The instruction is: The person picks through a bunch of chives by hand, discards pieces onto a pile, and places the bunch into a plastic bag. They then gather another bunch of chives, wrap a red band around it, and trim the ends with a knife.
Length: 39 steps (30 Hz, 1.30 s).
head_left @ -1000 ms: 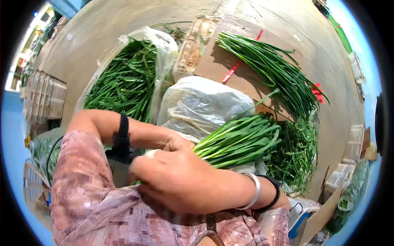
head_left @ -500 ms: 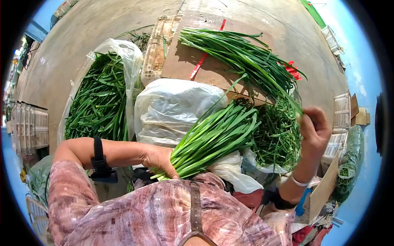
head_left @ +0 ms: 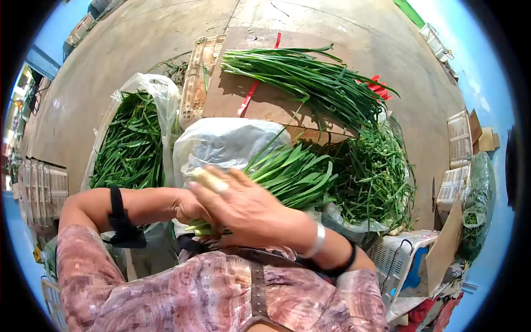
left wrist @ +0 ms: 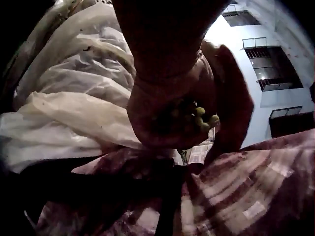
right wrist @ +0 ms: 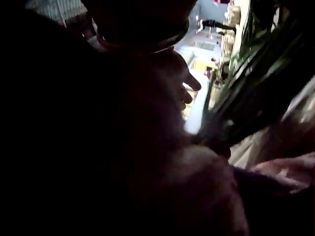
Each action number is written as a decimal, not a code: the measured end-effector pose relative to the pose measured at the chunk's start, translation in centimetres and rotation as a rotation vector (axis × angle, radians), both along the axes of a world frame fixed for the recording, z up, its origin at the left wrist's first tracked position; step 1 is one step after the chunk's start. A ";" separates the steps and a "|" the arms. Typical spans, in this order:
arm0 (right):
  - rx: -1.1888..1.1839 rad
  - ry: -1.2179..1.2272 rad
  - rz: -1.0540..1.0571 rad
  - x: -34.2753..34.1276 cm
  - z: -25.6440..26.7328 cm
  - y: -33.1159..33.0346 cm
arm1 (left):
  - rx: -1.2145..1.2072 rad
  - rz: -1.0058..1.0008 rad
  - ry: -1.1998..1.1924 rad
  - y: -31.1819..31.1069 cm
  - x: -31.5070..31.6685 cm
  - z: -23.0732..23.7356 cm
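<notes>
A bunch of garlic chives [head_left: 298, 174] lies across in front of my body, leaves pointing right and away. My left hand [head_left: 193, 206] grips it near its pale stem ends, which poke out past that hand in the left wrist view, where the cut ends [left wrist: 203, 118] show. Over the stem end lies my right hand [head_left: 249, 207], its fingers stretched out and pale wrapping [head_left: 209, 180] round one of them. It overlaps the left hand and part of the stems. Dark and blurred, the right wrist view shows leaves [right wrist: 256, 83] beside the hand.
A larger bunch of chives [head_left: 298, 74] rests on a cardboard sheet [head_left: 265, 108] over a red strip [head_left: 248, 99]. A bag of greens [head_left: 130, 146] stands left, a heap of leaves [head_left: 381, 177] right. White plastic [head_left: 221, 138] lies between. A crate [head_left: 395, 257] stands at the lower right.
My right hand has swung from the right side, where it held a chive stalk half a second ago, back over the stem end. The left hand still holds the bunch.
</notes>
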State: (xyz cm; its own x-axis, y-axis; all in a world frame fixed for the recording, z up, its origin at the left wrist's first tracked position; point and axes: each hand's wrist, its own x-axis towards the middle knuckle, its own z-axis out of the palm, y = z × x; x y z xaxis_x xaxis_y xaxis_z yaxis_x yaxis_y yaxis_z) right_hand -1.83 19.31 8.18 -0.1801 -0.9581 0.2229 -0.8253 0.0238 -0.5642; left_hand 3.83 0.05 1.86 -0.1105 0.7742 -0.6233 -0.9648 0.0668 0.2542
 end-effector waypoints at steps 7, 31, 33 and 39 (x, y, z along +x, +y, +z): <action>0.090 0.052 -0.147 0.1 -2.7 0.4 | -0.135 -0.062 0.183 -2.5 -0.5 2.5; 0.715 0.466 -0.541 -8.8 -0.7 -0.5 | 0.567 1.427 -0.018 10.8 -10.9 -2.6; 0.734 0.378 -0.533 -8.3 -1.8 -1.1 | 0.529 1.472 -0.048 10.3 -10.5 -4.5; 0.411 -0.037 -0.608 -6.3 -2.5 -0.9 | 0.362 1.498 0.021 8.0 -9.4 -6.3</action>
